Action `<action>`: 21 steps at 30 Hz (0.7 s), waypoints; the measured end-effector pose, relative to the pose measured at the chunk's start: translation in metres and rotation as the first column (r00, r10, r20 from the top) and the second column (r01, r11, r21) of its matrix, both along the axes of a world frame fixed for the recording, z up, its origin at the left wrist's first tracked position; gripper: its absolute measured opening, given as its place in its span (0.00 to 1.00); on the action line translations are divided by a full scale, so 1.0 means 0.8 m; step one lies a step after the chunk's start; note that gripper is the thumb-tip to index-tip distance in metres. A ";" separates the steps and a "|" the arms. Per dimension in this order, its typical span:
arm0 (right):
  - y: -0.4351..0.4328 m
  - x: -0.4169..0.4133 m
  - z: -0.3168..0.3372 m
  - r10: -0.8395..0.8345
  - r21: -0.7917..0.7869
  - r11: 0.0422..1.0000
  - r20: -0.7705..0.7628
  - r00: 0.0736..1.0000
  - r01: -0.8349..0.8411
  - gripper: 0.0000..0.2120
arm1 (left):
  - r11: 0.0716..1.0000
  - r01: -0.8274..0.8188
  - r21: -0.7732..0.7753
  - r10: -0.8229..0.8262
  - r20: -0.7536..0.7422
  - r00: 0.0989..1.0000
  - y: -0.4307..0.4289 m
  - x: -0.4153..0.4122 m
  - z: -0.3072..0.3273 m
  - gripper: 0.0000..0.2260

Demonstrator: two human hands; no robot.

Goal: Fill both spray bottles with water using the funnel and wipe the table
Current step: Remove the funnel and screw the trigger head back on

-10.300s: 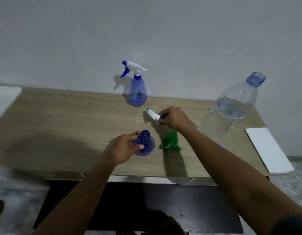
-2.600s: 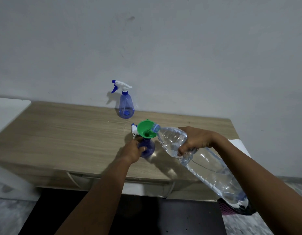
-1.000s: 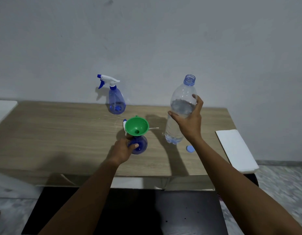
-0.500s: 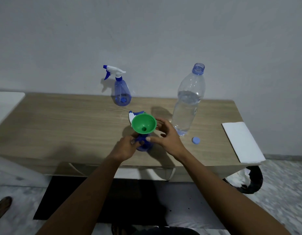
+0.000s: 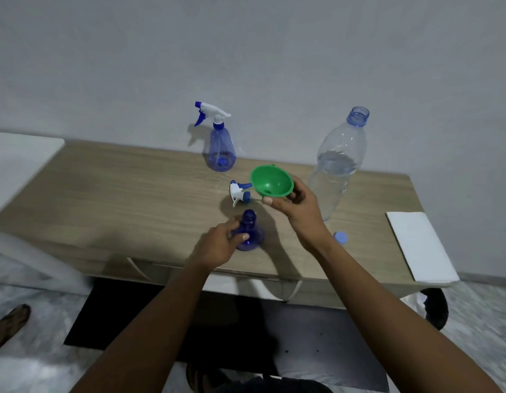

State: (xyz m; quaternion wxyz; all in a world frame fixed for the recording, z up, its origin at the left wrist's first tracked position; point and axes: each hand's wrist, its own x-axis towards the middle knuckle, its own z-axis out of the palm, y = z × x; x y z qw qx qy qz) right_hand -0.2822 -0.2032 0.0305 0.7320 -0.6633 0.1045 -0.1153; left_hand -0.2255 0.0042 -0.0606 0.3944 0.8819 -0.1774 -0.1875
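Note:
My left hand (image 5: 219, 243) grips a small blue spray bottle (image 5: 251, 233) that stands uncapped near the table's front edge. My right hand (image 5: 298, 207) holds the green funnel (image 5: 270, 180) lifted clear above and to the right of that bottle's neck. The bottle's white and blue trigger head (image 5: 239, 191) lies on the wooden table (image 5: 118, 194) just behind it. A second blue spray bottle (image 5: 220, 148) with its trigger head on stands at the back by the wall. The large clear water bottle (image 5: 335, 165), partly full and uncapped, stands to the right.
A blue cap (image 5: 341, 237) lies by the water bottle's base. A white folded cloth (image 5: 419, 245) lies at the table's right end. A white surface (image 5: 16, 163) adjoins the table on the left. A foot (image 5: 7, 321) shows on the floor at left.
My right hand has lifted the funnel out of the near spray bottle and up to the right. Before that it set the water bottle upright on the table.

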 end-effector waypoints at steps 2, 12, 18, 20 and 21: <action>-0.015 0.007 0.002 -0.031 -0.087 0.996 -0.007 0.999 0.031 0.30 | 0.999 -0.032 -0.005 0.032 0.005 0.999 0.007 0.004 0.000 0.22; -0.029 -0.006 -0.073 0.008 -0.576 0.756 -0.467 0.884 -0.311 0.41 | 0.996 -0.092 -0.004 0.092 -0.012 0.996 0.026 0.014 0.002 0.25; -0.036 0.004 -0.077 0.044 -0.517 0.771 -0.537 0.842 -0.371 0.41 | 0.995 -0.097 -0.013 0.097 -0.037 0.995 0.026 0.015 0.001 0.29; -0.038 0.005 -0.077 0.056 -0.503 0.777 -0.542 0.839 -0.377 0.43 | 0.995 -0.096 -0.014 0.096 -0.039 0.995 0.027 0.015 0.002 0.30; -0.039 0.004 -0.076 0.060 -0.501 0.779 -0.539 0.840 -0.377 0.44 | 0.995 -0.095 -0.019 0.094 -0.043 0.995 0.027 0.015 0.002 0.30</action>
